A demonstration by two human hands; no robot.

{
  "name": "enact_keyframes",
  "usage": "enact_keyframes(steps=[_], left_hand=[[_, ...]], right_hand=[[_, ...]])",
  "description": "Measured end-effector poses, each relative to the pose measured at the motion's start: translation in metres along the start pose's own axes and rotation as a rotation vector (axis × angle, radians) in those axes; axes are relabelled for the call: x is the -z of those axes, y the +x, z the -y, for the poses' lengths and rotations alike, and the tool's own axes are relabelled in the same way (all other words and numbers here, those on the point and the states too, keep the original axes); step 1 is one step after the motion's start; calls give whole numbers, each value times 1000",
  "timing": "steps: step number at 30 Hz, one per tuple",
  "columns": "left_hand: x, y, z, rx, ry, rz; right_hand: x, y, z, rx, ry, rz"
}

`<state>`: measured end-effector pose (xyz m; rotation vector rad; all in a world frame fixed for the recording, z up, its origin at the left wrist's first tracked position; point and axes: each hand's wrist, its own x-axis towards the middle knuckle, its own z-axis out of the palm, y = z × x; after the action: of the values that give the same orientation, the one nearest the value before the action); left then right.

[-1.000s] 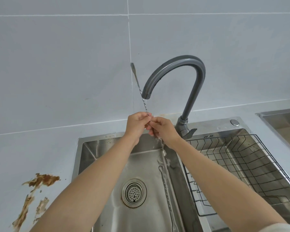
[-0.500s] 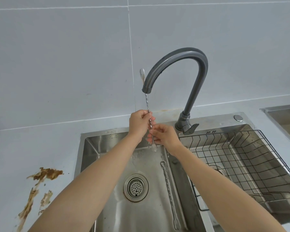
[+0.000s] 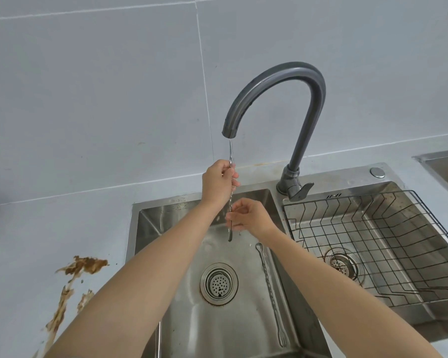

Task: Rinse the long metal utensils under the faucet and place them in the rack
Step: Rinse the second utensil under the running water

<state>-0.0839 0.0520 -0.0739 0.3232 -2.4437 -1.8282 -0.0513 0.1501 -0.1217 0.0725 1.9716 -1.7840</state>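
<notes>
A long twisted metal utensil [image 3: 230, 202] stands upright right under the spout of the grey faucet [image 3: 305, 104], where a thin stream of water runs onto its top. My left hand [image 3: 217, 184] grips its upper part. My right hand [image 3: 248, 215] pinches its lower part, and the bottom end pokes out below. A second long twisted utensil [image 3: 270, 293] with a small fork end lies flat in the left sink basin [image 3: 181, 319], right of the drain. The black wire rack [image 3: 388, 244] sits in the right basin and holds nothing I can see.
A brown smear [image 3: 73, 280] stains the counter left of the sink. The faucet lever [image 3: 301, 189] points toward the rack. The round drain strainer [image 3: 219, 283] lies in the left basin's middle. Another sink's edge [image 3: 440, 161] shows at far right.
The utensil has slid downward through my hands, so its top now sits just under the spout. My right hand has dropped lower along the shaft.
</notes>
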Motion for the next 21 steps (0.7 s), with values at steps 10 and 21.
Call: enact_keyframes(steps=[10,21], left_hand=[[1,1,1,-158,254,120],[21,-6,19,-158,336,105]], right_hand=[[23,16,59,147,253,-118],[9,28,69,130,213,-219]])
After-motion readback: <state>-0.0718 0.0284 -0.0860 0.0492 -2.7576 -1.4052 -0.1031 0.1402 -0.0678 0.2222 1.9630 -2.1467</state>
